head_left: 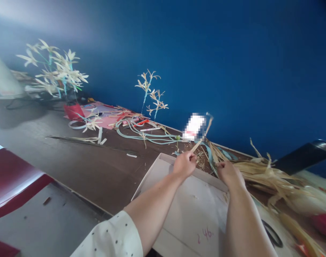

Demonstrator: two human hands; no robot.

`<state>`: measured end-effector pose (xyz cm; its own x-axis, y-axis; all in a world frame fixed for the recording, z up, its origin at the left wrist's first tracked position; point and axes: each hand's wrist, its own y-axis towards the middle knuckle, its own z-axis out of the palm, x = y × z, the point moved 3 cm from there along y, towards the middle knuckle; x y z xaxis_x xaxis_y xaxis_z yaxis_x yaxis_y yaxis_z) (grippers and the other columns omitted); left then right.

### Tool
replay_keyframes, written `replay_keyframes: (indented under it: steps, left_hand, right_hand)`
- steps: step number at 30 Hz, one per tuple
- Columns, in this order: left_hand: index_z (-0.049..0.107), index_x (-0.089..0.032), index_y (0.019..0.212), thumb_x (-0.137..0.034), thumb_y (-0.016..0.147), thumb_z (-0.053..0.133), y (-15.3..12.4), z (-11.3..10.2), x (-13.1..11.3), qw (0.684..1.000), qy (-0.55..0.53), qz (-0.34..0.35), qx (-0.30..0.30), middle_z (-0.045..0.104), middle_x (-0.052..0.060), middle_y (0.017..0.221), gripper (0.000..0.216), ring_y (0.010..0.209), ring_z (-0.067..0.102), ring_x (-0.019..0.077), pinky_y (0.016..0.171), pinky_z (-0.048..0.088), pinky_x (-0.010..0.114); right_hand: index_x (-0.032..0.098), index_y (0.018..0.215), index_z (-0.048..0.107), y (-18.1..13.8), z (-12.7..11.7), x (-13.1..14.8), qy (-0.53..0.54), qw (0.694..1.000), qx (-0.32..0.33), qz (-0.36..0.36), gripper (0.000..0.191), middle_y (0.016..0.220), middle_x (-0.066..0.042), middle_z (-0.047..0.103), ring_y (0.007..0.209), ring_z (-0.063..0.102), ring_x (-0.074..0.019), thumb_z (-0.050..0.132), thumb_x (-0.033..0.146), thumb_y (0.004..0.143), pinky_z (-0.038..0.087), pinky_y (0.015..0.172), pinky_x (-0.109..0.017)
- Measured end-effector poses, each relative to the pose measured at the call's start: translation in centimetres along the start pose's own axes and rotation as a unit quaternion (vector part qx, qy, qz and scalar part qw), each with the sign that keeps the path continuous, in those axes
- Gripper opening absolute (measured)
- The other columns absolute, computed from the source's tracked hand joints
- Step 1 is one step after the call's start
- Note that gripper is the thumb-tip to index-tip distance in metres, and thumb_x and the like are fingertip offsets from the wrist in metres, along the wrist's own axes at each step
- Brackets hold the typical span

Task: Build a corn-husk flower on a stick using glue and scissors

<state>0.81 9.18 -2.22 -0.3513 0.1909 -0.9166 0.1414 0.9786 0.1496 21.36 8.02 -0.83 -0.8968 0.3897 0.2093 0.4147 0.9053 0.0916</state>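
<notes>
My left hand [183, 164] is closed in a pinch on a thin strip of dried husk [202, 137] that points up and to the right. My right hand [228, 173] is closed beside it, fingers curled at the edge of a pile of dried corn husks [262, 171]; what it holds is hidden. Both forearms lie over a flat white cardboard box [189, 203] on the dark wooden table [98, 167].
Husk flowers on blue stems [152, 94] and a larger bunch [55, 73] stand by the blue wall. Light blue cords [141, 134], red paper [74, 111] and scraps lie at the back. A red object [15, 185] is at left, scissors [272, 235] at right.
</notes>
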Motion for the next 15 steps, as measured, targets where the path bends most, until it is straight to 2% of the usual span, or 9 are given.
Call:
replay_keyframes:
  steps: [4, 10, 12, 15]
  left_hand:
    - [0.064, -0.021, 0.078, -0.031, 0.085, 0.046, -0.05, -0.04, -0.08, 1.000, 0.012, 0.015, -0.009, 0.070, 0.001, 0.079, 0.022, 0.074, 0.061, 0.0152, 0.065, 0.041, 0.023]
    - [0.064, -0.021, 0.078, -0.030, 0.085, 0.046, -0.14, -0.15, -0.34, 1.000, 0.017, 0.015, -0.007, 0.070, 0.002, 0.078, 0.022, 0.073, 0.061, 0.0150, 0.066, 0.041, 0.024]
    - [0.065, -0.020, 0.078, -0.029, 0.085, 0.047, -0.10, -0.07, -0.28, 1.000, 0.015, 0.016, -0.010, 0.070, 0.002, 0.079, 0.022, 0.073, 0.061, 0.0150, 0.067, 0.041, 0.023]
    - [0.066, -0.020, 0.082, -0.028, 0.085, 0.047, 0.00, 0.04, -0.04, 1.000, -0.003, 0.009, -0.014, 0.070, 0.003, 0.080, 0.021, 0.073, 0.061, 0.0148, 0.065, 0.041, 0.023]
  right_hand:
    - [0.023, 0.104, 0.068, -0.48, -0.20, 0.32, -0.020, 0.998, 0.042, 0.050, 0.034, 0.098, -0.016, 0.067, 0.094, 0.063, -0.0311, 0.046, 0.031, 0.080, 0.046, 0.073, -0.039]
    - [0.024, 0.104, 0.067, -0.35, -0.05, 0.15, -0.013, 0.995, 0.054, 0.084, 0.033, 0.104, -0.015, 0.066, 0.099, 0.061, -0.0316, 0.048, 0.028, 0.077, 0.047, 0.073, -0.039]
    - [0.026, 0.107, 0.065, -0.46, -0.26, 0.16, 0.006, 0.996, 0.035, 0.082, 0.035, 0.106, -0.012, 0.066, 0.097, 0.061, -0.0301, 0.050, 0.026, 0.075, 0.046, 0.074, -0.038]
    - [0.030, 0.110, 0.064, -0.86, -0.82, 0.88, 0.054, 0.998, -0.018, 0.037, 0.038, 0.110, -0.005, 0.066, 0.095, 0.062, -0.0262, 0.051, 0.026, 0.074, 0.045, 0.074, -0.035]
